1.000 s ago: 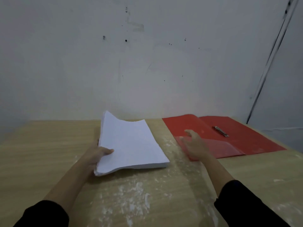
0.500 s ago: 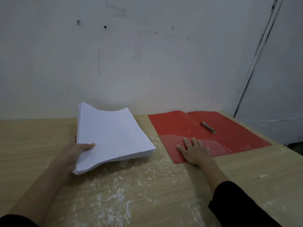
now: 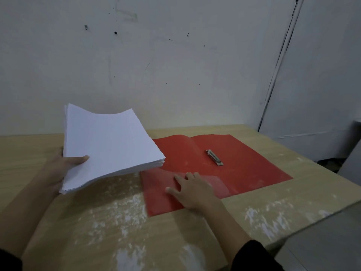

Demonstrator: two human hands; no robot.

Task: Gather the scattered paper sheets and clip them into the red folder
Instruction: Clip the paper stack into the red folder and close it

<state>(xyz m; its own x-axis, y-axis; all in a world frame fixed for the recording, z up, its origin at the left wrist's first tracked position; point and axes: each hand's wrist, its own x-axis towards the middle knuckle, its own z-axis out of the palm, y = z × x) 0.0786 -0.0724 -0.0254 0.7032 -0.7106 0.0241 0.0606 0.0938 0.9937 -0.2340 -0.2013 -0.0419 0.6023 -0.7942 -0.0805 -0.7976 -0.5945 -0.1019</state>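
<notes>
A thick stack of white paper sheets hangs above the wooden table, tilted and slightly bowed. My left hand grips its near left corner, thumb on top, fingers hidden beneath. The stack's right corner overlaps the left edge of the red folder, which lies open and flat. A metal clip sits near the folder's middle crease. My right hand rests flat on the folder's near left flap, fingers spread.
The table carries white powdery smears in front of the folder. Its right edge runs diagonally, with a grey surface beyond. A white wall stands right behind the table.
My left hand has lifted the paper stack and carried it right, over the folder's left edge. My right hand has settled flat on the folder's near flap.
</notes>
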